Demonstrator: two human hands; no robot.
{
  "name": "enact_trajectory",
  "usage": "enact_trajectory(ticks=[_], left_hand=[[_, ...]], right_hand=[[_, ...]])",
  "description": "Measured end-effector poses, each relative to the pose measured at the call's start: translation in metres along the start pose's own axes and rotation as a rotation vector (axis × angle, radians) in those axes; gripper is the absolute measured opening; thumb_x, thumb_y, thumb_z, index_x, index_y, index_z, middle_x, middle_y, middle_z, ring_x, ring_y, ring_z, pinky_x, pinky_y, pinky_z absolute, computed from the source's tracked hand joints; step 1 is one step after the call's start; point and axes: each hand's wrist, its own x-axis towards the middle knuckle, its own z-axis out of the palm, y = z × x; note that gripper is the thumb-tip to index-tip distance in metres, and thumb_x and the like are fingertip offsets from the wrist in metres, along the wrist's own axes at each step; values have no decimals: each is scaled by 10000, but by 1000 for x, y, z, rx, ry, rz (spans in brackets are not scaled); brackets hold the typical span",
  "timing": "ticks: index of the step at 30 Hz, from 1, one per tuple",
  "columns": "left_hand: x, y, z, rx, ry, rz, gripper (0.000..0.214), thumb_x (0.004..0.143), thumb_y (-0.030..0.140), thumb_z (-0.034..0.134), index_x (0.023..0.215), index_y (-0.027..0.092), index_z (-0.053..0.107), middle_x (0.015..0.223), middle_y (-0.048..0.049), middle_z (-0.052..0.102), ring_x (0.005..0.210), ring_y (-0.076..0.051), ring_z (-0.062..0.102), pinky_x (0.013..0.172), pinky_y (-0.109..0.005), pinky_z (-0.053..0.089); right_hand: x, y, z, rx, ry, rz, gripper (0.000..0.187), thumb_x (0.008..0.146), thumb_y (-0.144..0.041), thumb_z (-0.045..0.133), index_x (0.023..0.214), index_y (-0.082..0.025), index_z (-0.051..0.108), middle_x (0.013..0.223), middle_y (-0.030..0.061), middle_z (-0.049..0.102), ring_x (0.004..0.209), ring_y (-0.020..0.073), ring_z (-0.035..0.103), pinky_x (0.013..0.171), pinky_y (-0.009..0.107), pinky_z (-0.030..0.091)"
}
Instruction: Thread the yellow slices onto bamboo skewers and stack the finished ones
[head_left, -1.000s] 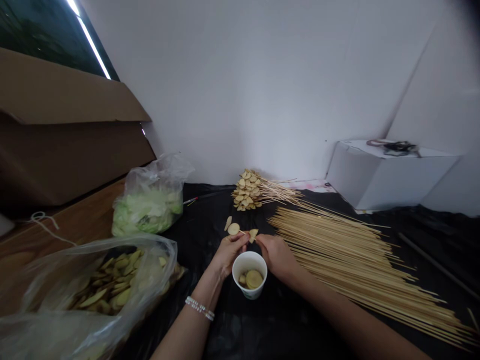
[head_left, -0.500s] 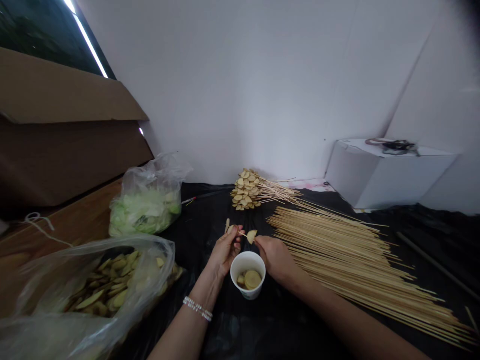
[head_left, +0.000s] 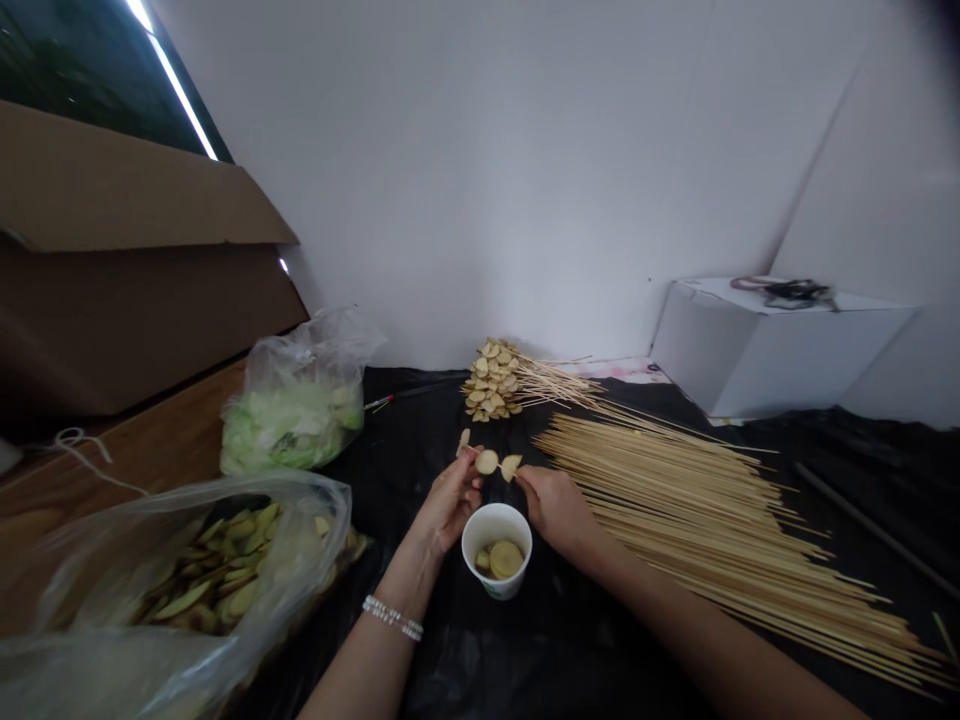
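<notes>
Between my hands is a thin skewer with pale potato-like slices threaded on it, spaced apart. My left hand pinches the skewer near its left end, beside the outermost slice. My right hand is closed round the skewer's other side, just right of a slice; most of the shaft is hidden by that hand. Just below both hands stands a white cup, upright, with several round slices inside.
Loose bamboo skewers lie spread at the right. Behind my hands rests a bundle of filled skewers. To the left are a clear bag of slices and a bag of pale green vegetables. A white box stands back right.
A slice that was by my left fingertips now shows fully on the skewer between my hands. My right hand and the slice beside it have shifted slightly right.
</notes>
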Motion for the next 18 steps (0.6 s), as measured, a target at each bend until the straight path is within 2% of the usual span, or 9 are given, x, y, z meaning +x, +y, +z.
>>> enact_trajectory(ticks=[4,7,13,18], left_hand=[[5,10,-8,-208,44,-26,321,842,399,576,964,112,650,855,-72,649,472,-14,479,330,-82,347],[7,12,-12,-295,44,-29,234,872,325,555,964,130,646,821,-56,644,457,-12,467,325,-80,345],[8,11,-14,-345,41,-30,53,830,137,613,864,111,645,664,2,543,455,-6,468,330,-59,333],[8,14,-16,-353,56,-13,88,843,57,562,854,95,641,669,-5,541,468,-9,476,334,-60,339]], right_hand=[[-1,0,-3,-2,-5,-25,256,936,-207,361,842,-190,598,854,53,686,817,158,618,699,224,352],[-3,-3,-4,-4,-22,-53,249,934,-209,367,837,-194,595,842,47,683,797,157,615,685,229,345],[-6,-7,-3,15,-71,-46,254,935,-216,367,837,-196,600,843,53,685,795,156,612,667,228,340],[-6,-6,0,43,-82,-54,246,934,-215,372,842,-189,599,844,56,683,791,151,609,676,222,347]])
